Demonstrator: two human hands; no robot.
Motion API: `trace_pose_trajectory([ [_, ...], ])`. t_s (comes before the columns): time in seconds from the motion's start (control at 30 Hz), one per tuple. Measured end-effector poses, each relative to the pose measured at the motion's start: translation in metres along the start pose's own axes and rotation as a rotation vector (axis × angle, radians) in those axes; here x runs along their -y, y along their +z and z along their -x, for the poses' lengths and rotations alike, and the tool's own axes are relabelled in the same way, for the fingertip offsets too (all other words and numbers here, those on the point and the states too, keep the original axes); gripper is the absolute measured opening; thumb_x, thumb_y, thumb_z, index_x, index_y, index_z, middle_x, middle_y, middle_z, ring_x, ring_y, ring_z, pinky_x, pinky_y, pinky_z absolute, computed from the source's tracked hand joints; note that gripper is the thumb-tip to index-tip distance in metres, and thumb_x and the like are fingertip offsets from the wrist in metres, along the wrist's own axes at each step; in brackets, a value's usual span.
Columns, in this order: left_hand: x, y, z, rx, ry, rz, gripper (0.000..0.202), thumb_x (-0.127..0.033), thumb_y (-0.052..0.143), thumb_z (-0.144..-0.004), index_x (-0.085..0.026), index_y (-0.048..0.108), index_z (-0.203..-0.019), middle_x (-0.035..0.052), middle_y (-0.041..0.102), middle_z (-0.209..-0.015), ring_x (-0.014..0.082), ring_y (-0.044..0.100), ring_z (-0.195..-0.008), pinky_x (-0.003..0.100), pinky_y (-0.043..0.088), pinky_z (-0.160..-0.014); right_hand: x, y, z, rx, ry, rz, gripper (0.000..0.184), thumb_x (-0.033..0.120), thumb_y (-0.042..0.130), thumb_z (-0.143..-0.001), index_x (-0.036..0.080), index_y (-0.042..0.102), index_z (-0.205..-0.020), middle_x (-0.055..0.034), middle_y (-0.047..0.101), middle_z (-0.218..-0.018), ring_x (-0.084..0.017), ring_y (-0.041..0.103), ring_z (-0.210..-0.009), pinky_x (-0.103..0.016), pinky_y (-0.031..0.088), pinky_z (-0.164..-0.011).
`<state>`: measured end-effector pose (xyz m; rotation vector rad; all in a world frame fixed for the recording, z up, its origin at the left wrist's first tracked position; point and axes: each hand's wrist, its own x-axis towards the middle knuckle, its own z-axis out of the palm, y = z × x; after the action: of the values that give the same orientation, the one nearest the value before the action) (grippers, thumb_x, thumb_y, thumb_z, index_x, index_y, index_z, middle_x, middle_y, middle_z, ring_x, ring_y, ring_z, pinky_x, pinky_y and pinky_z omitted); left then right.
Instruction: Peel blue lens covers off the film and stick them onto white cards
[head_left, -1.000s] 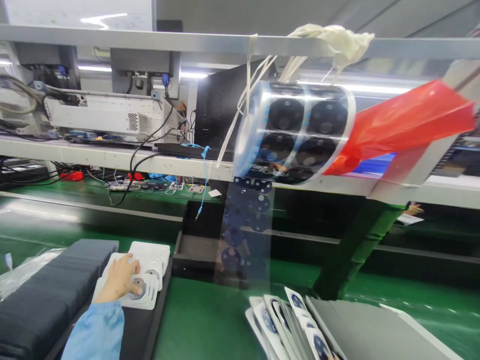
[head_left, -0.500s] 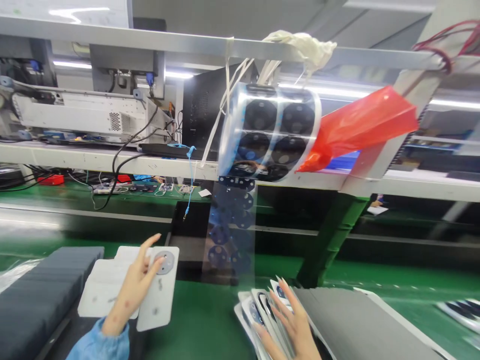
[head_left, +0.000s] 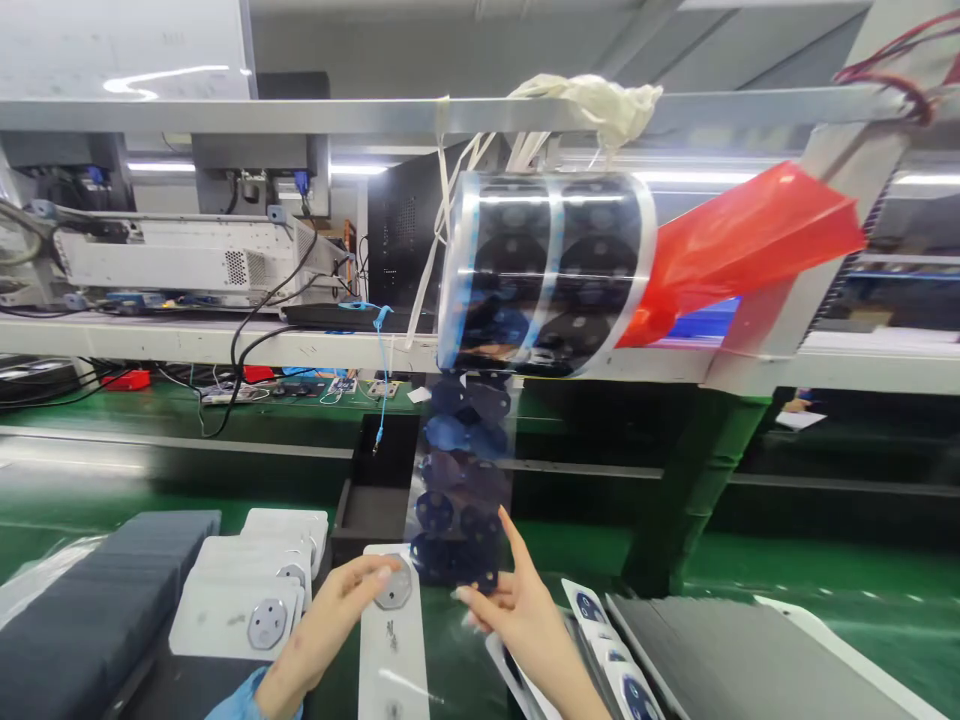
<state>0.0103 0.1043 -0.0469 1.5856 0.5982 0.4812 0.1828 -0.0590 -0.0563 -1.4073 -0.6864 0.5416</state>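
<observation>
White phone back cover [head_left: 392, 675] is in the left hand [head_left: 337, 605], held with the fingertips at the round grey disc [head_left: 396, 592] near its top, just beside the hanging strip of dark round stickers [head_left: 448, 512]. The right hand [head_left: 521, 620] is at the strip's lower end, forefinger and thumb spread; whether it pinches the film, I cannot tell.

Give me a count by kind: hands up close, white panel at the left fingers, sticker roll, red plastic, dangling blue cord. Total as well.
Hands up close: 2 (left hand, right hand)
White panel at the left fingers: 1
Sticker roll: 1
Red plastic: 1
Blue cord: 1
Total: 6
</observation>
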Motion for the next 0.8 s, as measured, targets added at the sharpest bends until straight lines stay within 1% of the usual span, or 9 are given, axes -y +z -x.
trace_pose_trajectory([
  [0.2,0.019,0.018,-0.01,0.05,0.02,-0.063,0.037,-0.05,0.083,-0.07,-0.017,0.079,-0.086,0.0043,0.076,-0.088,0.0268,0.067,-0.087,0.037,0.051,-0.085,-0.03,-0.015,-0.006,0.323,0.216,0.124,0.12,0.018,0.077,-0.06,0.019,0.014,-0.162,0.0065,0.069,-0.068,-0.019,0.065,-0.055,-0.033,0.058,-0.055],
  [0.3,0.025,0.021,-0.011,0.069,0.037,-0.081,0.036,-0.05,0.081,-0.074,-0.015,0.074,-0.075,0.0037,0.073,-0.08,0.0235,0.064,-0.08,0.034,0.048,-0.08,-0.027,-0.016,-0.004,0.226,0.154,0.205,0.12,0.02,0.077,-0.065,0.017,0.008,-0.163,-0.0001,0.075,-0.079,-0.025,0.07,-0.063,-0.039,0.061,-0.062],
  [0.37,0.023,0.021,-0.009,0.065,0.057,-0.096,0.035,-0.049,0.079,-0.076,-0.015,0.071,-0.073,0.0029,0.07,-0.076,0.0211,0.06,-0.075,0.033,0.046,-0.075,-0.014,-0.014,0.002,-0.06,-0.071,0.334,0.117,0.032,0.075,-0.077,0.022,-0.002,-0.164,-0.013,0.074,-0.116,-0.032,0.074,-0.092,-0.047,0.062,-0.077],
  [0.43,0.018,0.022,-0.004,0.062,0.088,-0.098,0.035,-0.049,0.076,-0.079,-0.015,0.07,-0.075,0.0026,0.068,-0.076,0.0192,0.058,-0.071,0.031,0.044,-0.071,0.003,-0.01,0.012,-0.346,-0.417,0.532,0.104,0.042,0.069,-0.088,0.027,0.0,-0.164,-0.0196,0.047,-0.155,-0.039,0.06,-0.128,-0.057,0.055,-0.095],
  [0.47,0.014,0.023,-0.001,0.059,0.107,-0.094,0.035,-0.049,0.075,-0.081,-0.015,0.071,-0.077,0.0027,0.069,-0.076,0.0188,0.058,-0.071,0.03,0.044,-0.07,0.011,-0.007,0.017,-0.399,-0.602,0.652,0.096,0.042,0.068,-0.091,0.028,0.007,-0.164,-0.0177,0.033,-0.164,-0.04,0.046,-0.142,-0.06,0.048,-0.105],
  [0.53,0.006,0.026,0.009,0.045,0.153,-0.086,0.034,-0.049,0.072,-0.084,-0.015,0.073,-0.081,0.0038,0.072,-0.08,0.0194,0.06,-0.073,0.029,0.046,-0.07,0.025,-0.002,0.025,-0.338,-0.923,0.9,0.076,0.037,0.064,-0.097,0.024,0.027,-0.161,-0.0134,0.023,-0.169,-0.037,0.027,-0.153,-0.058,0.032,-0.119],
  [0.6,0.001,0.029,0.019,0.013,0.199,-0.088,0.03,-0.047,0.072,-0.085,-0.017,0.076,-0.085,0.0057,0.075,-0.088,0.0213,0.064,-0.08,0.028,0.049,-0.074,0.033,0.005,0.03,-0.213,-1.115,1.071,0.055,0.031,0.057,-0.102,0.018,0.044,-0.153,-0.0136,0.028,-0.167,-0.032,0.021,-0.156,-0.052,0.023,-0.124],
  [0.7,-0.001,0.034,0.033,-0.031,0.25,-0.106,0.025,-0.044,0.069,-0.09,-0.023,0.081,-0.095,0.0073,0.078,-0.105,0.0237,0.068,-0.096,0.027,0.051,-0.08,0.036,0.012,0.03,-0.142,-1.203,1.108,0.037,0.024,0.051,-0.105,0.013,0.059,-0.14,-0.0179,0.046,-0.157,-0.029,0.028,-0.153,-0.05,0.031,-0.12],
  [0.8,-0.001,0.035,0.042,-0.059,0.333,-0.133,0.022,-0.041,0.065,-0.095,-0.028,0.083,-0.098,0.0056,0.079,-0.104,0.0217,0.071,-0.097,0.023,0.054,-0.08,0.034,0.015,0.03,-0.157,-1.275,0.955,0.026,0.012,0.056,-0.101,0.013,0.069,-0.124,-0.0179,0.065,-0.137,-0.027,0.047,-0.142,-0.047,0.045,-0.111],
])
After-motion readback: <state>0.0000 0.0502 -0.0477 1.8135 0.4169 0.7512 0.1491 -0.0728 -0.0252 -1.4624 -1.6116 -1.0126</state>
